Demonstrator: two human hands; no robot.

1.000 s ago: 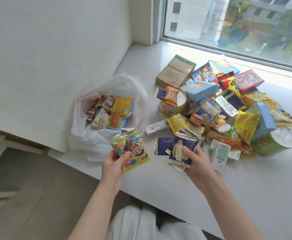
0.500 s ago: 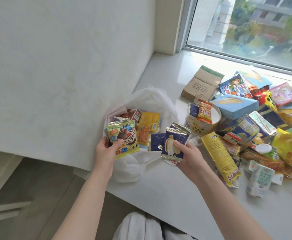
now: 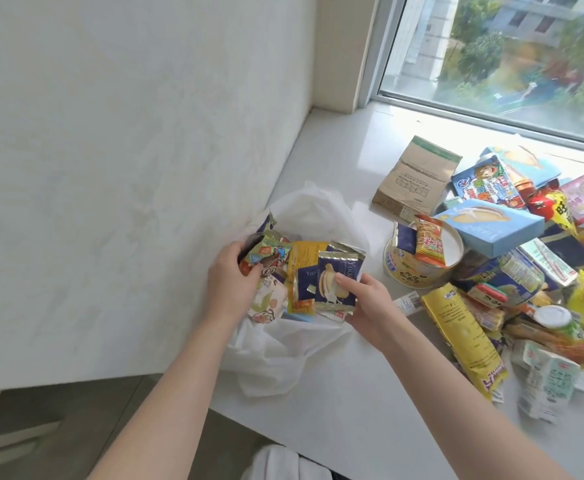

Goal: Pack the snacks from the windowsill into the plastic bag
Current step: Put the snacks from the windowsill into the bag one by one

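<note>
Here both hands are at the mouth of the white plastic bag, which lies crumpled on the windowsill close against the wall. The left hand has its fingers curled round a green cartoon packet, holding it tilted just inside the bag's opening. The right hand grips a small stack of dark blue packets, thumb pressed on the top one and fingers under the stack, over the bag's near edge. Already in the bag are a yellow packet and a flower-patterned packet, both partly covered by what the hands hold.

The rest of the snacks lie heaped on the sill to the right, apart from the bag. Nearest it stands a round tub with an orange packet lying on its lid. Behind the tub lies a brown paper bag, and beside it a light blue box. A long yellow packet lies close by the right forearm, with a white and green carton further right.
</note>
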